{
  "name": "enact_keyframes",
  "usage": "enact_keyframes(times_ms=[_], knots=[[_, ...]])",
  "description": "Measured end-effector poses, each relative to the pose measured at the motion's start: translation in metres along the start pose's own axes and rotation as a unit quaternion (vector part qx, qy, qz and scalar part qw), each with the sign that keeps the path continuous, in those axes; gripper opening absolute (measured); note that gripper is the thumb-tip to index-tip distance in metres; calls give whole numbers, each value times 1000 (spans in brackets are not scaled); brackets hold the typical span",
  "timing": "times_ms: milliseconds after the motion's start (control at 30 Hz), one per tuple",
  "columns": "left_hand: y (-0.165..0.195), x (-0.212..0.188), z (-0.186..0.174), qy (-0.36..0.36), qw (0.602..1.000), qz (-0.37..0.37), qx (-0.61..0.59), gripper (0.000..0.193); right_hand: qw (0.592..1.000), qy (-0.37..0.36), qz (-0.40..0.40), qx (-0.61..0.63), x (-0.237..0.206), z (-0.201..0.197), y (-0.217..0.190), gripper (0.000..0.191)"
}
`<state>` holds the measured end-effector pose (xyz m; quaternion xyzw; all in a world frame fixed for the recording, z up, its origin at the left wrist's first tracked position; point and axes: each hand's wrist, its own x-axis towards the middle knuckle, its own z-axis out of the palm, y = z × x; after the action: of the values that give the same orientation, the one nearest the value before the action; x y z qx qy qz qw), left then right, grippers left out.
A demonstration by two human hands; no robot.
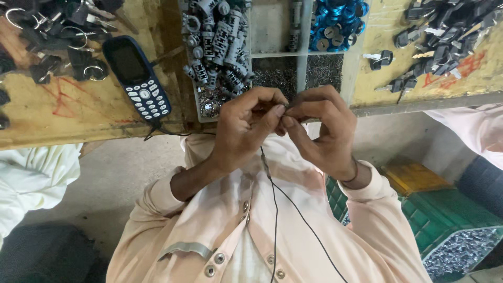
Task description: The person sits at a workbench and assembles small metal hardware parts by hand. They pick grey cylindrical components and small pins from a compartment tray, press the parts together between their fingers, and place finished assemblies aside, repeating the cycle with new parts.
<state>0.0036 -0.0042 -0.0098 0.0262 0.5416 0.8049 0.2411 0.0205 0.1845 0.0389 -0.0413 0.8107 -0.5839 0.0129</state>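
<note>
My left hand (246,128) and my right hand (319,131) meet just below the table edge, fingertips pinched together on a tiny metal part (285,107) that is mostly hidden between them. Both thumbs and forefingers press on it. Right above my hands sits a white compartment tray (272,52) holding metal lock cylinders (217,44), blue round parts (335,23) and fine metal pins (275,73).
A dark blue keypad phone (137,78) lies on the worn wooden table (68,112), its thin black cable (275,209) running down my chest. Piles of black-headed keys (445,36) lie at both top corners. Green and yellow crates (445,220) stand lower right. Other people's sleeves flank me.
</note>
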Motion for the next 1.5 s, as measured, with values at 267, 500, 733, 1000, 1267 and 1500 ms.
enact_keyframes(times_ms=[267,500,733,1000,1267,1500], knots=[[-3,-5,-9,-68,983,-63,-157,24,1000,-8,4,21,-16,1,15,14],[-1,-5,-7,-62,986,-48,-147,23,993,12,57,107,-30,5,31,8],[18,-2,-8,1,978,136,160,11,994,77,-66,46,-18,19,39,21],[17,-5,-23,-99,992,-78,13,18,971,-214,41,99,20,-23,16,30],[-3,-4,-24,-98,989,-83,-68,20,829,-53,-198,-521,109,-7,8,38],[0,0,-26,-100,994,-52,8,17,837,-56,-168,-517,98,-11,50,34]])
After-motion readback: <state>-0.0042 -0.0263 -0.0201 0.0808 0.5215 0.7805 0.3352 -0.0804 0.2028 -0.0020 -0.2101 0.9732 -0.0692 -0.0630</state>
